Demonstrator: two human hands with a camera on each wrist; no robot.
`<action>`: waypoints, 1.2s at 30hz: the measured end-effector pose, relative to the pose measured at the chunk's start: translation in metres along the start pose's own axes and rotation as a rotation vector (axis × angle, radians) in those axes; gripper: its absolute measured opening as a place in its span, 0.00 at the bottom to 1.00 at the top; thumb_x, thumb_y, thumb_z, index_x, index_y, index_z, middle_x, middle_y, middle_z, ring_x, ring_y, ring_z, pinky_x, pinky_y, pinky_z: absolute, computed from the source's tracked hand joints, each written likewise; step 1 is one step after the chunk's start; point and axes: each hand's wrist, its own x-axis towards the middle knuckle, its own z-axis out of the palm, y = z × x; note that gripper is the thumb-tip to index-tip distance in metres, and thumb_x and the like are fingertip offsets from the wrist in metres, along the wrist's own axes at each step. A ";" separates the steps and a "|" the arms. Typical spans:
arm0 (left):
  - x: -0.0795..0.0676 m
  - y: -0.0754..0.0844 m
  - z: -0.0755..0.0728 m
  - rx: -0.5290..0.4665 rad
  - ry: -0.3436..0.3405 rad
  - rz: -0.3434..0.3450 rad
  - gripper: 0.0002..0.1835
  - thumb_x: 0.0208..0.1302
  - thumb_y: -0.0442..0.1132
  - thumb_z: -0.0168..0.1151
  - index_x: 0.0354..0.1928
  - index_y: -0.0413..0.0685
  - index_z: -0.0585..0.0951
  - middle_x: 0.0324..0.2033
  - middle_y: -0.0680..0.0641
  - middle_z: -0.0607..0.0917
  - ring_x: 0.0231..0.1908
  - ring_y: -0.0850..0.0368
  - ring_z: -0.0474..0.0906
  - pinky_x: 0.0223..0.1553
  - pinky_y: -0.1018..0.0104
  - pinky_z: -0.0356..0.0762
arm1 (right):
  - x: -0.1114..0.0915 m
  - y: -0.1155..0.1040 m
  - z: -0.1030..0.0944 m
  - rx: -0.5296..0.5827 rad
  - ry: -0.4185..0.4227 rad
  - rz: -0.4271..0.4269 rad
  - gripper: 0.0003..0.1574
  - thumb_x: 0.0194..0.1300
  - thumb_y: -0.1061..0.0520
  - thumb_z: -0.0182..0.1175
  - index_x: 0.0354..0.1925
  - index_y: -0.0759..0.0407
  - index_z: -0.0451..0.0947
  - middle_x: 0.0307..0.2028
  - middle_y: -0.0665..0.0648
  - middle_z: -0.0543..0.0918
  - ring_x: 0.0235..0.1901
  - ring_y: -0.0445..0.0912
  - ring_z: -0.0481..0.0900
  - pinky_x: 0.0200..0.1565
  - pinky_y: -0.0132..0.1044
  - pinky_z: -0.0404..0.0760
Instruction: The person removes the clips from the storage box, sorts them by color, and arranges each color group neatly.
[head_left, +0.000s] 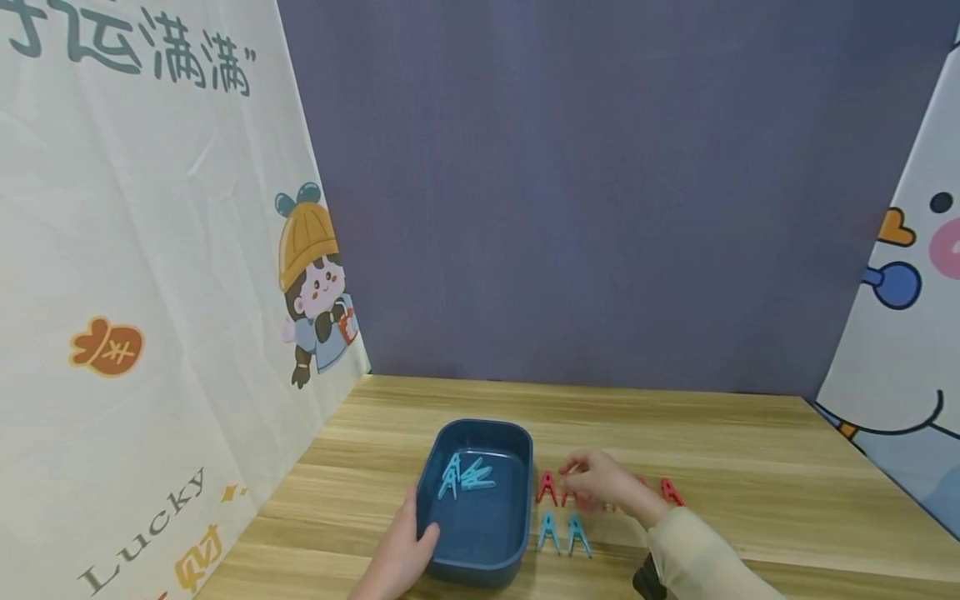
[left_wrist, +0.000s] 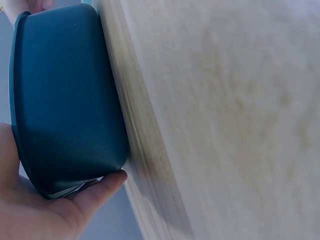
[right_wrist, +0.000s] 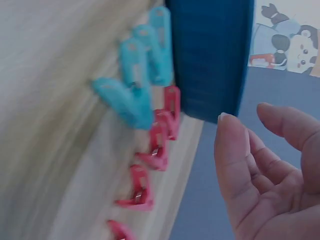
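A dark blue plastic bin (head_left: 483, 529) stands on the table. My left hand (head_left: 401, 546) holds its left side, thumb over the rim; in the left wrist view this hand (left_wrist: 47, 212) grips the bin's edge, one finger along the outer wall. Several light blue clothespins (head_left: 476, 477) lie inside. Right of the bin, my right hand (head_left: 600, 479) hovers over a row of red clothespins (head_left: 547, 488) and partly hides it. The right wrist view shows thumb and fingers apart with nothing between them. Light blue clothespins (head_left: 548, 532) lie on the near side of the red row.
The wood-grain table (head_left: 675, 433) reaches back to a dark purple-grey cloth (head_left: 600, 208). A printed white cloth (head_left: 165, 250) hangs on the left, and another printed cloth (head_left: 862, 358) on the right. One red clothespin (head_left: 671, 492) lies beyond my right wrist.
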 end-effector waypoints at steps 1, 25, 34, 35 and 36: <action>0.000 0.000 0.000 0.002 0.001 -0.002 0.36 0.63 0.38 0.50 0.66 0.24 0.48 0.63 0.24 0.55 0.61 0.29 0.52 0.58 0.37 0.53 | 0.002 -0.003 0.000 -0.001 -0.002 -0.008 0.17 0.60 0.61 0.57 0.46 0.72 0.71 0.24 0.62 0.75 0.15 0.45 0.70 0.17 0.42 0.76; 0.002 -0.002 0.002 -0.005 -0.002 -0.007 0.37 0.63 0.39 0.50 0.67 0.25 0.47 0.63 0.25 0.55 0.62 0.30 0.51 0.58 0.37 0.52 | 0.031 -0.056 0.029 -0.072 -0.006 -0.040 0.13 0.59 0.60 0.61 0.42 0.64 0.76 0.27 0.59 0.75 0.22 0.52 0.77 0.25 0.44 0.79; 0.001 -0.003 0.003 -0.016 0.002 -0.001 0.37 0.63 0.38 0.50 0.67 0.26 0.48 0.63 0.26 0.55 0.62 0.30 0.52 0.58 0.37 0.52 | 0.042 -0.057 0.042 0.013 -0.076 -0.046 0.16 0.61 0.58 0.59 0.45 0.67 0.74 0.29 0.58 0.78 0.26 0.52 0.80 0.27 0.44 0.82; 0.000 -0.003 0.003 -0.015 0.002 0.002 0.37 0.63 0.38 0.50 0.67 0.25 0.48 0.63 0.26 0.55 0.62 0.30 0.52 0.58 0.37 0.52 | 0.043 -0.057 0.044 0.017 -0.076 -0.044 0.16 0.61 0.57 0.60 0.45 0.67 0.74 0.29 0.58 0.78 0.27 0.52 0.80 0.26 0.43 0.82; 0.000 -0.003 0.003 -0.015 0.001 0.005 0.37 0.63 0.38 0.50 0.66 0.25 0.48 0.63 0.25 0.55 0.62 0.30 0.52 0.58 0.37 0.52 | 0.045 -0.056 0.045 0.024 -0.078 -0.041 0.17 0.61 0.57 0.60 0.45 0.67 0.74 0.30 0.58 0.78 0.28 0.53 0.80 0.26 0.42 0.82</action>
